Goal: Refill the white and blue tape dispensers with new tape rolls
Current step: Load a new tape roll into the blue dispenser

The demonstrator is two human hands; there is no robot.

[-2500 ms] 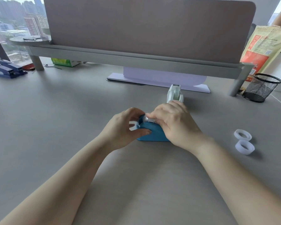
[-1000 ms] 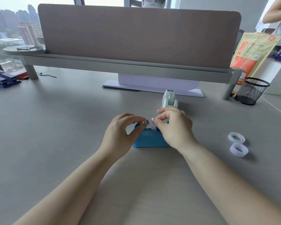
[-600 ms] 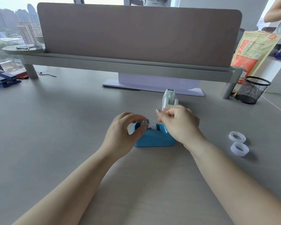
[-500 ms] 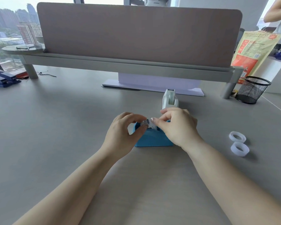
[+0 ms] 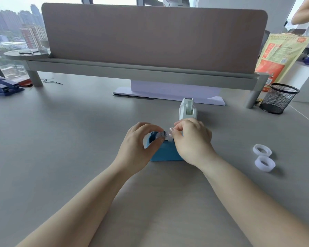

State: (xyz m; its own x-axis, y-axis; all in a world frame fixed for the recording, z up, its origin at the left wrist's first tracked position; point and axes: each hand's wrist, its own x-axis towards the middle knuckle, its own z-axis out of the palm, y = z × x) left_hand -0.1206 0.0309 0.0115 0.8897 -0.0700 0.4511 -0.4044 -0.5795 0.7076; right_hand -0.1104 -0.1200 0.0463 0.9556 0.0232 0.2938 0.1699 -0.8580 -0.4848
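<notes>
Blue tape dispenser [image 5: 165, 153] sits on the grey bench [image 5: 61, 139], and every other place is given from it. Directly above it, the left hand [image 5: 138, 147] and right hand [image 5: 193, 139] each pinch one end of a short strip of clear tape [image 5: 165, 134]. Just behind it stands the white tape dispenser [image 5: 187, 109]. Well to its right lie two white tape rolls [image 5: 263, 157], side by side and almost touching.
</notes>
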